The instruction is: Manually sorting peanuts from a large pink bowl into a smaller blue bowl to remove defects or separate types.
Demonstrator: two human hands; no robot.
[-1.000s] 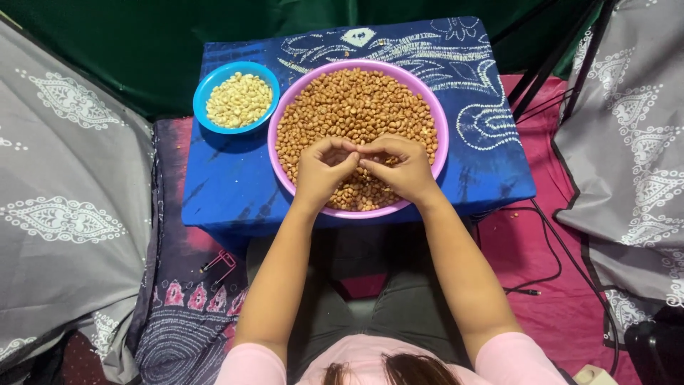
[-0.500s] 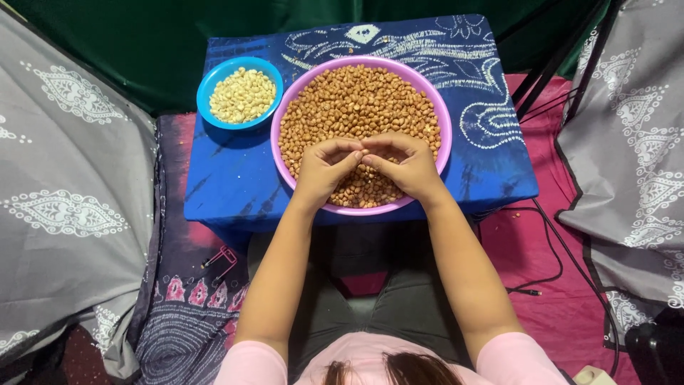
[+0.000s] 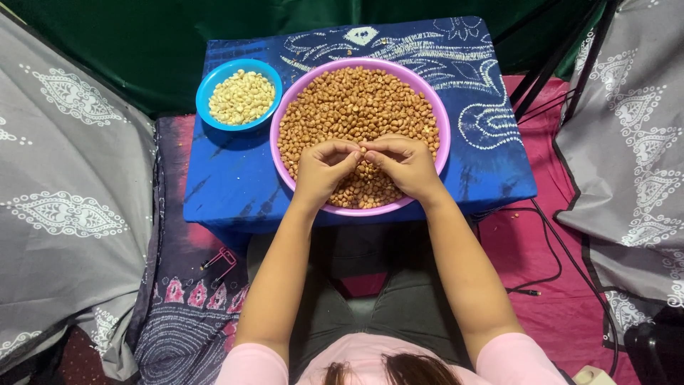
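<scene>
Head view: hands (image 3: 363,167) meet inside pink basin's (image 3: 442,117) rim.

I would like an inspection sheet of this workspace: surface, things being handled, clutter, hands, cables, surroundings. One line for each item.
Surface: low table under a blue patterned cloth.
Things handled: large pink bowl full of brown-skinned peanuts; small blue bowl to its left holds pale skinned peanuts.
Clutter: a few crumbs on the cloth behind the pink bowl; small red object on the floor mat.
Hands: left hand and right hand meet fingertip to fingertip over the pink bowl; what they pinch is too small to tell.
Cables: black cable on the pink mat at the right.
Surroundings: grey patterned fabric both sides, green cloth behind.
</scene>
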